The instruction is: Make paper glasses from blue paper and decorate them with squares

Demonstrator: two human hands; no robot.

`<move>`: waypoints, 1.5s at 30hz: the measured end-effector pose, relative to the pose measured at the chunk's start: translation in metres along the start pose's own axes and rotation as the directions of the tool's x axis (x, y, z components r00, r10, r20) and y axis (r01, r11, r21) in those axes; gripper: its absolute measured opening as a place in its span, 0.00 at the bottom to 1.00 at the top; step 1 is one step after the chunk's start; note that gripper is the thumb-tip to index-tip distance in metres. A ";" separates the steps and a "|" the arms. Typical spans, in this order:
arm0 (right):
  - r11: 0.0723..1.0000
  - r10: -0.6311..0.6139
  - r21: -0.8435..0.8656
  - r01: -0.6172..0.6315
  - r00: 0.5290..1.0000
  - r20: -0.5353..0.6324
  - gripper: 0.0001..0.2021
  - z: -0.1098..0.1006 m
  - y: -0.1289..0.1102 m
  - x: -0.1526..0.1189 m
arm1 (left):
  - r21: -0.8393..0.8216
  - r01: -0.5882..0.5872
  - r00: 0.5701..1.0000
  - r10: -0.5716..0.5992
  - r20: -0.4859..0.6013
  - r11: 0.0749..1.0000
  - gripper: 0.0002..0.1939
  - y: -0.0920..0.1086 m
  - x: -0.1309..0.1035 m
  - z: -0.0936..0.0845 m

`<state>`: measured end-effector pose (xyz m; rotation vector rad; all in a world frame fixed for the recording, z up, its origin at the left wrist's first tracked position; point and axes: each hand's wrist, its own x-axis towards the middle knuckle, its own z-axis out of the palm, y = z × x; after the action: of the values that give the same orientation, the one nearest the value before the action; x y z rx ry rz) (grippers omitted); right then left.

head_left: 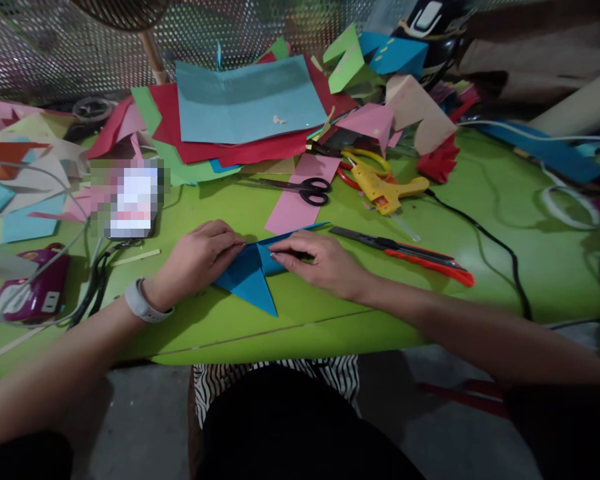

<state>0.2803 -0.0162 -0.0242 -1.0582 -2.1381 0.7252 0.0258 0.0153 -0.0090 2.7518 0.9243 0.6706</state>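
Note:
A piece of blue folded paper lies on the green table right in front of me, one pointed flap aimed at the near edge. My left hand pinches its upper left part between thumb and fingers. On the right side, my right hand grips the same paper, thumb and fingertips pressed together at a fold. Part of the paper is hidden under both hands. Just beyond my right hand rests an orange and black utility knife. Black-handled scissors lie farther back, across a pink paper strip.
A yellow glue gun with its black cord sits back right. Stacked coloured sheets fill the rear. At left are a lit phone, a purple power socket block and loose cables. A white tape roll is far right.

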 end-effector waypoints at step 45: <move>0.940 0.338 0.019 -0.340 0.940 0.047 0.09 0.010 -0.009 0.020 | 0.262 -0.160 0.981 0.123 0.150 0.952 0.20 0.017 -0.016 -0.003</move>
<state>0.2593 -0.0067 -0.0184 -1.4289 -1.9955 0.9394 0.0223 -0.0072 -0.0075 3.0859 0.8529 0.3993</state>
